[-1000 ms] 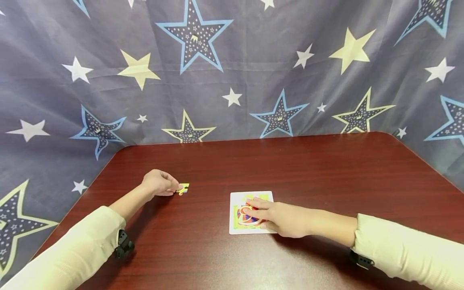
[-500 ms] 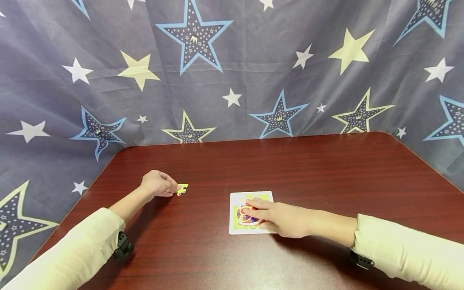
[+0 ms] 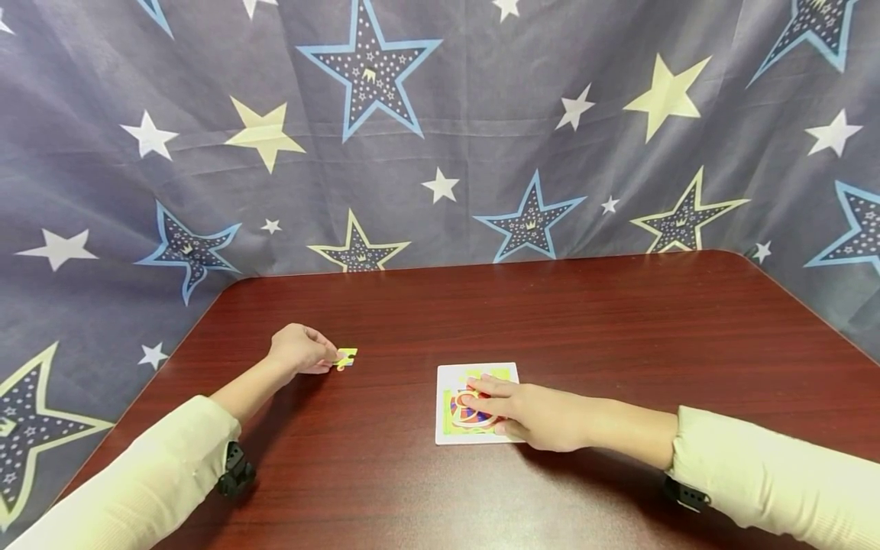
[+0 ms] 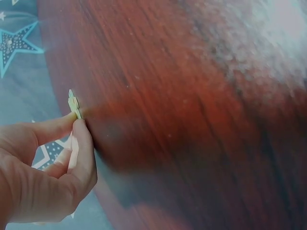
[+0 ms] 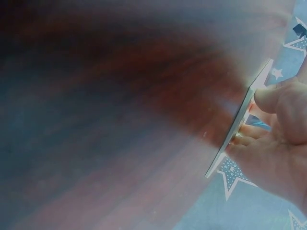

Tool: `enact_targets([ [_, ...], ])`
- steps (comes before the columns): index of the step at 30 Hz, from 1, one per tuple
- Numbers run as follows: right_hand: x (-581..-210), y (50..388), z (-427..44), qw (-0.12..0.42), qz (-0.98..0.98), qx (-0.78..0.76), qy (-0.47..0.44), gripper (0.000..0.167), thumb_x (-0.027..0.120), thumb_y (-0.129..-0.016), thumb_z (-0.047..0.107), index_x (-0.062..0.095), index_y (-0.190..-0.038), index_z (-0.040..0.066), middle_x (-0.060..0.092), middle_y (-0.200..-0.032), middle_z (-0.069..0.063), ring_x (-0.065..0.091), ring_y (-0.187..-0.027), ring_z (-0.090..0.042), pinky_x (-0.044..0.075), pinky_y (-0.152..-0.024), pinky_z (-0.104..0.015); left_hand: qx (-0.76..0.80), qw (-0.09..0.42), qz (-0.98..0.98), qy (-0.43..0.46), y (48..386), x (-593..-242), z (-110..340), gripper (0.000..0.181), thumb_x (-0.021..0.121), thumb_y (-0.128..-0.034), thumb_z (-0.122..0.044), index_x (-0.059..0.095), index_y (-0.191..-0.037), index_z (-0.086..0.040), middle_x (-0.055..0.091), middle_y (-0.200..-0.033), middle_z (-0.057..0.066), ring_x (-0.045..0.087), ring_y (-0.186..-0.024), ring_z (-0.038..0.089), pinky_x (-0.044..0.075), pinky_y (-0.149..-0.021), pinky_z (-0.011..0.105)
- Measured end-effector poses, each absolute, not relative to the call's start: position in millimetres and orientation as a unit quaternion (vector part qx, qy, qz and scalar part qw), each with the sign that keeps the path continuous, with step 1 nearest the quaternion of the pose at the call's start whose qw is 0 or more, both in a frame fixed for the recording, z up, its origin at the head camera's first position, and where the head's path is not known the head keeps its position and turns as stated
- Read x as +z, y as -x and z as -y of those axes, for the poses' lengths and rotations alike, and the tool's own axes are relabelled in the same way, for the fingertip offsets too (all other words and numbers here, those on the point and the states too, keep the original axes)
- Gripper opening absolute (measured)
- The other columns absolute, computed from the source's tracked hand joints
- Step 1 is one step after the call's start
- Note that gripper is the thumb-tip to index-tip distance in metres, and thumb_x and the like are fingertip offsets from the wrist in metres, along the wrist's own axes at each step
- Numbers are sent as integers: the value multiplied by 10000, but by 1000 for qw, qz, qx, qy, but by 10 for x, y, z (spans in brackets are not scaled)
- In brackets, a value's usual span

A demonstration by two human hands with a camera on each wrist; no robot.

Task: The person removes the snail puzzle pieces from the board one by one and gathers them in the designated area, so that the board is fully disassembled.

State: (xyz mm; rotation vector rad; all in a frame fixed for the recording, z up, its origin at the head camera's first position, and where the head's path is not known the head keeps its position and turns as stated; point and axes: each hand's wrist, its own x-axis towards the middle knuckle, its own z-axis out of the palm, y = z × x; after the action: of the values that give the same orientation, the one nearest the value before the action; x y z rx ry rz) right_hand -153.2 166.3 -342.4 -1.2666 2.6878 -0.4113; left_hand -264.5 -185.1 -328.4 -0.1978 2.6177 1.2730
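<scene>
On the left of the table, my left hand (image 3: 302, 350) pinches a small yellow-green jigsaw piece (image 3: 347, 357) between thumb and fingertips. In the left wrist view the piece (image 4: 73, 102) is seen nearly edge-on, its knobbed outline sticking out past the fingertips. A square puzzle board (image 3: 444, 382) with a white border and a red, blue and yellow picture lies flat near the middle. Across its right side rests my right hand (image 3: 539, 416), fingers spread over the picture and covering part of it. The right wrist view shows the board (image 5: 232, 132) from its edge, under the fingers.
Both things lie on a dark red wooden table (image 3: 385, 473) with rounded far corners. Behind it hangs a grey curtain (image 3: 467, 137) printed with stars. Black wrist devices (image 3: 237, 467) sit at both sleeve cuffs.
The left hand and jigsaw piece shifted very slightly to the left about half a second ago. The right hand and the board stay where they were.
</scene>
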Motion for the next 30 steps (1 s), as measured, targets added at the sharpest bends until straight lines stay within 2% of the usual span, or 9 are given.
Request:
enact_targets([
  [4, -3431, 1532, -1658, 66, -893, -134, 424, 585, 577, -914, 30, 411, -1463, 145, 413, -1511, -146, 412, -1393, -307, 441, -1062, -385, 435, 119, -890, 67, 2622, -3266, 1854, 240, 727, -789, -38, 671, -955, 126, 635, -653, -11, 622, -562, 16, 572, -591, 213],
  [13, -3419, 1515, -1659, 55, -892, -127, 429, 560, 579, -930, 68, 416, -1460, 148, 429, -1500, -146, 438, -1375, -308, 455, -1047, -382, 399, 129, -906, 54, 2568, -3107, 1824, 250, 713, -804, -100, 683, -980, 76, 675, -653, -40, 626, -560, -13, 563, -599, 188],
  [17, -3409, 1516, -1661, 55, -892, -130, 428, 563, 585, -922, 52, 424, -1454, 137, 433, -1498, -145, 435, -1374, -321, 447, -1054, -398, 385, 132, -913, 16, 2544, -3037, 1725, 266, 708, -816, -125, 695, -1013, 53, 694, -693, -58, 634, -606, -17, 566, -644, 190],
  [25, -3416, 1523, -1664, 61, -897, -121, 421, 570, 583, -927, 71, 410, -1464, 156, 418, -1513, -118, 419, -1389, -305, 436, -1064, -399, 364, 133, -918, -79, 2388, -3062, 1302, 310, 749, -803, -201, 710, -1050, -17, 739, -996, 108, 699, -806, 142, 556, -740, 314],
  [30, -3438, 1526, -1682, 66, -899, -130, 412, 571, 577, -939, 93, 397, -1472, 186, 400, -1529, -97, 411, -1398, -277, 434, -1068, -396, 347, 141, -917, -133, 2301, -3088, 987, 266, 750, -807, -204, 727, -1033, -65, 754, -958, 71, 675, -903, 141, 510, -823, 314],
])
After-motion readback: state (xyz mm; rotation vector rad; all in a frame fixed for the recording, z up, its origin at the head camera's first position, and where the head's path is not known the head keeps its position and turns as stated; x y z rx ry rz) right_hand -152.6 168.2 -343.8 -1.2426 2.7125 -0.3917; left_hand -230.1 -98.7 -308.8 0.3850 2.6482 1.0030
